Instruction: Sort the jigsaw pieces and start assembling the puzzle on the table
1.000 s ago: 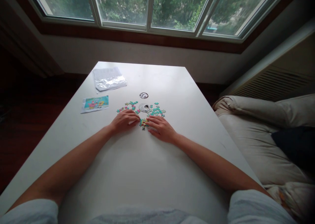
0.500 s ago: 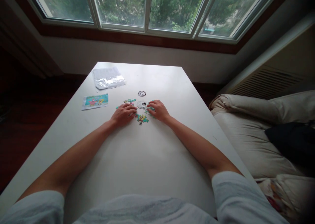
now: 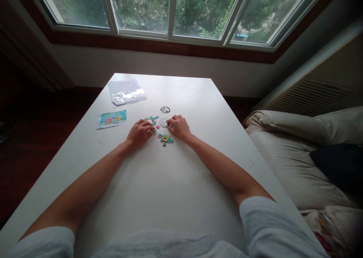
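Note:
Small jigsaw puzzle pieces [image 3: 165,139], green, yellow and pink, lie in a partly joined cluster on the white table [image 3: 159,190]. More loose pieces [image 3: 153,118] lie behind my left hand [image 3: 140,131]. Its fingers are bent and close together, with the tips on a puzzle piece [image 3: 155,132] left of the cluster. My right hand [image 3: 179,127] is closed, fingers curled down at the right edge of a round silvery tin [image 3: 163,122]; whatever is under its fingertips is hidden. Beyond the tin lies a round shiny lid-like disc [image 3: 165,109].
A picture sheet [image 3: 113,118] with cartoon figures lies to the left. Behind it is a clear plastic bag [image 3: 127,92] with papers. A pale sofa [image 3: 283,156] with a dark cushion [image 3: 337,167] stands right of the table, and windows [image 3: 141,8] are ahead.
My right hand has shifted slightly left over the tin's edge, covering pieces that showed beside it. My left hand has drawn back a little, uncovering pieces near its fingertips. The view has tilted slightly.

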Available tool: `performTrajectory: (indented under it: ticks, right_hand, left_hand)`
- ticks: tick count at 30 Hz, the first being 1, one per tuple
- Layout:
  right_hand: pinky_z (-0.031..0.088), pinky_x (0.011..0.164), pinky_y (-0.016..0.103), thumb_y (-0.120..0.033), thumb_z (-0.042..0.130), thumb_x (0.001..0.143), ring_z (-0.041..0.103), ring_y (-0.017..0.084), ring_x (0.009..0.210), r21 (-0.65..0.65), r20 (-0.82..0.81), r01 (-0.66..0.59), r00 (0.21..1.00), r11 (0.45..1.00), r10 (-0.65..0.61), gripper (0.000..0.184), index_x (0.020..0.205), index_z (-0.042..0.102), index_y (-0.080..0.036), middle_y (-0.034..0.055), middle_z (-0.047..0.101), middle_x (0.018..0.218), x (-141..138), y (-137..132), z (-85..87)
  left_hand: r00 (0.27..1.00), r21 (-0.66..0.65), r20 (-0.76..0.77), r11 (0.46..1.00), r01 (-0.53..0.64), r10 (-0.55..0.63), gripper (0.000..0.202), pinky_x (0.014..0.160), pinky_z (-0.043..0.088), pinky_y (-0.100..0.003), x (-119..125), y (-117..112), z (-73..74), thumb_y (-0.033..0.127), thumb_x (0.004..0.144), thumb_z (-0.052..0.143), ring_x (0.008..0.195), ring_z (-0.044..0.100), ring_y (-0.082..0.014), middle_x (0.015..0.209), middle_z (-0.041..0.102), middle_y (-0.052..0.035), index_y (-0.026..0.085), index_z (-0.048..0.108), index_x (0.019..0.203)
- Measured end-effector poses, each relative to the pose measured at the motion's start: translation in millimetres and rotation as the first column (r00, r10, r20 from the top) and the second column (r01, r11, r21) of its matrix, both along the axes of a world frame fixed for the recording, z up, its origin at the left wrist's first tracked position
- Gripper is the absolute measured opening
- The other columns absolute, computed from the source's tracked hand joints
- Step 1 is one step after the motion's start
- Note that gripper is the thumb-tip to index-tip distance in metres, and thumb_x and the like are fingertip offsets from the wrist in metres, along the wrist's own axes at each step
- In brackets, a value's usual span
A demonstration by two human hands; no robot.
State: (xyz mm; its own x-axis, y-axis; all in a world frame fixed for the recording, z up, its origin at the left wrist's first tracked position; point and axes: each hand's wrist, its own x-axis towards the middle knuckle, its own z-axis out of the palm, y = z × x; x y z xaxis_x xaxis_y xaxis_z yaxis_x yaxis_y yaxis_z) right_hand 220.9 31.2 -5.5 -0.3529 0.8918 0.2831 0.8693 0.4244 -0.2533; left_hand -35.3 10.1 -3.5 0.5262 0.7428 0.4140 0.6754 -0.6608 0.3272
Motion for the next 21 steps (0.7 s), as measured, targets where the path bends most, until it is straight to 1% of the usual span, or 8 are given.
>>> performTrajectory:
  ticks: [4,9,11,13,15,17,21]
  right_hand:
    - [0.041,0.091,0.042,-0.027,0.067,0.09,0.052,0.028,0.107,-0.053,-0.027,-0.035,0.999,0.998,0.034,0.013,0.1,0.074,-0.024,0.0089,0.065,0.108,1,5,0.1]
    - [0.04,0.093,0.042,-0.022,0.068,0.089,0.052,0.027,0.109,-0.08,-0.048,-0.158,0.987,0.984,0.154,0.018,0.102,0.077,-0.031,0.0063,0.067,0.11,1,7,3.4]
    - [0.04,0.094,0.042,-0.021,0.067,0.09,0.052,0.026,0.109,-0.075,-0.064,-0.201,0.979,0.977,0.196,0.018,0.1,0.078,-0.032,0.0056,0.068,0.111,0,6,3.8]
    - [0.041,0.095,0.041,-0.022,0.066,0.091,0.052,0.026,0.109,-0.064,-0.076,-0.213,0.975,0.975,0.208,0.018,0.101,0.078,-0.031,0.0056,0.068,0.111,0,5,3.5]
    - [0.041,0.095,0.041,-0.026,0.066,0.092,0.052,0.026,0.108,-0.044,-0.076,-0.192,0.979,0.98,0.188,0.017,0.105,0.077,-0.029,0.0062,0.068,0.11,0,5,3.0]
    - [0.041,0.094,0.042,-0.031,0.069,0.091,0.052,0.026,0.107,-0.026,-0.059,-0.179,0.982,0.984,0.177,0.017,0.105,0.076,-0.027,0.007,0.068,0.108,-1,3,2.5]
    - [0.041,0.092,0.041,-0.032,0.067,0.092,0.052,0.025,0.105,-0.01,-0.021,-0.234,0.972,0.972,0.234,0.014,0.102,0.077,-0.029,0.0067,0.067,0.108,-1,0,2.5]
  left_hand:
    - [0.999,-0.017,0.021,0.999,-0.045,0.045,0.023,0.102,0.048,-0.044,-1,1,0.0,0.028,0.094,0.055,0.109,0.057,-0.0251,0.108,0.074,-0.0053,0.027,0.077,0.099]
    - [1.0,-0.021,0.023,1.0,-0.014,0.015,0.023,0.102,0.048,-0.044,5,-3,1.0,0.028,0.096,0.054,0.108,0.056,-0.0251,0.107,0.074,-0.0046,0.027,0.077,0.098]
    - [1.0,-0.022,0.027,1.0,-0.004,0.005,0.023,0.102,0.048,-0.044,7,-3,1.1,0.029,0.096,0.054,0.108,0.057,-0.0249,0.107,0.073,-0.0047,0.027,0.077,0.098]
    - [0.999,-0.026,0.033,1.0,-0.015,0.016,0.021,0.102,0.048,-0.044,7,-3,0.9,0.029,0.095,0.056,0.109,0.057,-0.025,0.107,0.073,-0.0048,0.027,0.077,0.097]
    - [0.997,-0.029,0.046,0.998,-0.055,0.056,0.021,0.103,0.047,-0.044,5,-2,0.4,0.027,0.094,0.056,0.109,0.057,-0.0252,0.108,0.073,-0.0048,0.027,0.077,0.097]
    - [0.989,-0.027,0.074,0.992,-0.124,0.126,0.022,0.104,0.047,-0.045,3,1,-0.2,0.026,0.094,0.055,0.11,0.058,-0.0254,0.11,0.072,-0.005,0.026,0.076,0.098]
    - [0.955,-0.013,0.116,0.962,-0.274,0.274,0.023,0.106,0.046,-0.046,-3,8,-2.6,0.027,0.094,0.053,0.114,0.057,-0.0267,0.116,0.069,-0.007,0.023,0.074,0.103]
